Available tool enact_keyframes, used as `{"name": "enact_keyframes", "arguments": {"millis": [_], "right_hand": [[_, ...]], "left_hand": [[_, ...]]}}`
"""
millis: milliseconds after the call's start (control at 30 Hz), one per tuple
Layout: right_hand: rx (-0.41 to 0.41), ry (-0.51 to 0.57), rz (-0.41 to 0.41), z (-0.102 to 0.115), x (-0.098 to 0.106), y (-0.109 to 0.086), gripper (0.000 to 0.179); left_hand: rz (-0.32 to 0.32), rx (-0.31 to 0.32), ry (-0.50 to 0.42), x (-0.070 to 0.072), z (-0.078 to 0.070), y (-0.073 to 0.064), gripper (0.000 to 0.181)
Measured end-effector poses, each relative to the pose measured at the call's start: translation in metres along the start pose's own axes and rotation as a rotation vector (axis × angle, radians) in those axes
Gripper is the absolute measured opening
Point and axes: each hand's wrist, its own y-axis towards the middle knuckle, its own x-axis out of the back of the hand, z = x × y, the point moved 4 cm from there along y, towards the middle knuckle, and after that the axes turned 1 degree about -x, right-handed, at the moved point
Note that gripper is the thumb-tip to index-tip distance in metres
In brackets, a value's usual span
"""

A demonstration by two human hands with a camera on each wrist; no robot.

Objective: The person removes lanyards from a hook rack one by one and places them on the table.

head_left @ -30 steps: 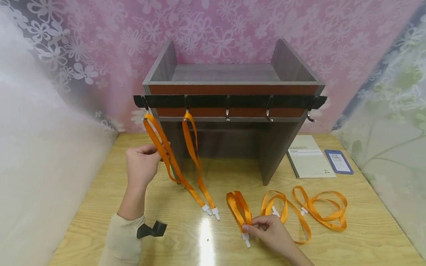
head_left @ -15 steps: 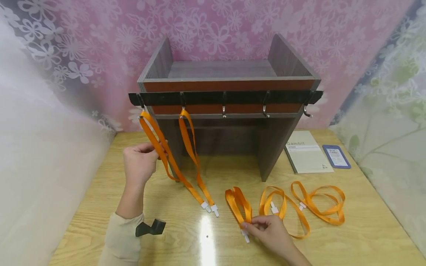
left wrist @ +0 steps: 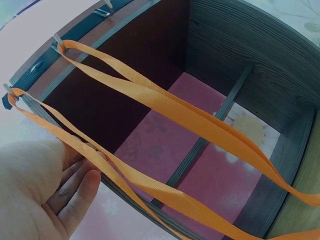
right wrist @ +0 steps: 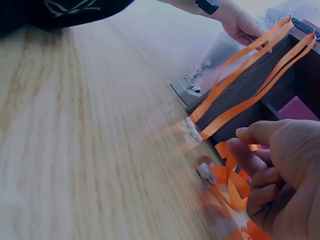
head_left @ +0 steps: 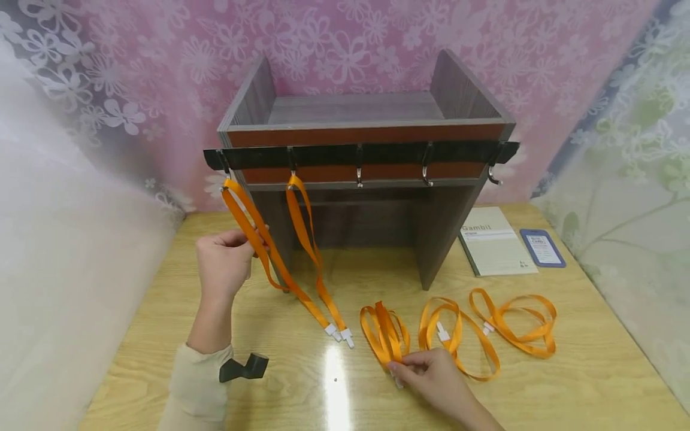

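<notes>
The left hand (head_left: 223,260) curls its fingers round the hung lanyard (head_left: 275,257) at the rack's (head_left: 372,134) left end, while the right hand (head_left: 433,380), whose pinch cannot be confirmed, bends over a folded lanyard (head_left: 387,335) on the worktop (head_left: 291,389), two loose lanyards (head_left: 501,328) lying towards the worktop's right edge.

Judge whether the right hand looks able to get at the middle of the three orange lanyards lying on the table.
Likely yes: the middle lanyard lies right beside the right hand, with nothing visible between them. That hand is at the leftmost lanyard, so would probably have to leave it first.
</notes>
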Motion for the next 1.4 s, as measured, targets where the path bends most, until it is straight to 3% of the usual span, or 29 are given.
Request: {"name": "enact_keyframes", "arguments": {"millis": [267, 533, 767, 900, 1133, 1233, 1400], "right_hand": [[-0.006, 0.018, -0.002, -0.003, 0.002, 0.0, 0.024], [-0.09, 0.004, -0.112, -0.004, 0.002, -0.003, 0.029], [-0.151, 0.116, -0.153, -0.007, -0.004, -0.008, 0.035], [-0.142, 0.172, -0.155, -0.008, 0.0, -0.008, 0.036], [-0.114, 0.339, -0.074, -0.004, 0.008, -0.006, 0.038], [-0.104, 0.354, -0.063, -0.002, 0.011, -0.004, 0.039], [-0.114, 0.328, -0.095, 0.004, 0.015, -0.003, 0.038]], "left_hand": [[0.019, 0.013, -0.01, -0.002, 0.001, 0.0, 0.022], [0.013, 0.026, -0.013, 0.001, -0.001, 0.001, 0.024], [0.008, 0.03, 0.003, 0.003, -0.001, -0.001, 0.022], [0.001, 0.028, 0.003, 0.002, -0.002, 0.001, 0.023], [0.001, 0.038, 0.0, 0.003, -0.003, 0.001, 0.024], [-0.004, 0.045, 0.004, 0.003, -0.002, 0.0, 0.023], [-0.001, 0.0, 0.016, 0.002, -0.005, -0.001, 0.026]]}}
